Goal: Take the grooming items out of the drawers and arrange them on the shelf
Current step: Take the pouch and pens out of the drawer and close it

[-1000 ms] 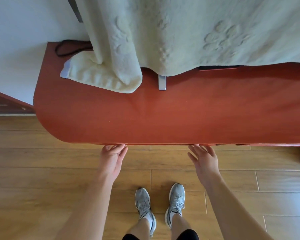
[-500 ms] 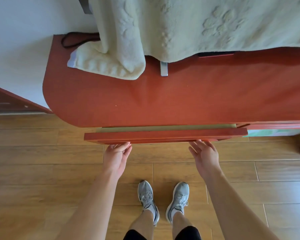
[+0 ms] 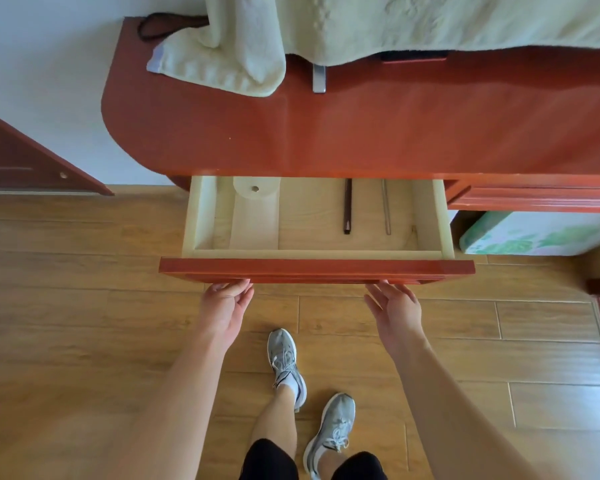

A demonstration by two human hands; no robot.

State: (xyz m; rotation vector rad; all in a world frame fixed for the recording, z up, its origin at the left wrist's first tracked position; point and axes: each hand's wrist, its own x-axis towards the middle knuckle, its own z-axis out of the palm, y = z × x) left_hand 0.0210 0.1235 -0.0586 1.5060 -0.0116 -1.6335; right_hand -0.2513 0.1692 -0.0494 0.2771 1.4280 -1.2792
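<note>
The red-brown drawer front (image 3: 316, 270) is pulled out from under the red-brown shelf top (image 3: 361, 133). Its pale wooden inside (image 3: 309, 233) holds a cream cylindrical container (image 3: 255, 216) lying at the left, a slim dark pencil-like stick (image 3: 347, 211) and a thin metallic stick (image 3: 386, 211) toward the right. My left hand (image 3: 224, 311) has its fingers curled under the lower edge of the drawer front. My right hand (image 3: 395, 311) touches the same edge with its fingertips, fingers stretched.
A cream towel (image 3: 222, 64) and a large cream blanket (image 3: 447, 22) lie on the back of the shelf top, beside a metal bracket (image 3: 319, 77) and a black cord (image 3: 160, 24). A second drawer (image 3: 534, 199) juts out at right above a floral box (image 3: 534, 237). My feet (image 3: 288, 365) stand on wooden floor.
The drawer has slid out toward me from shut to wide open, showing its contents. Both hands moved back with its front edge, and my feet have stepped back.
</note>
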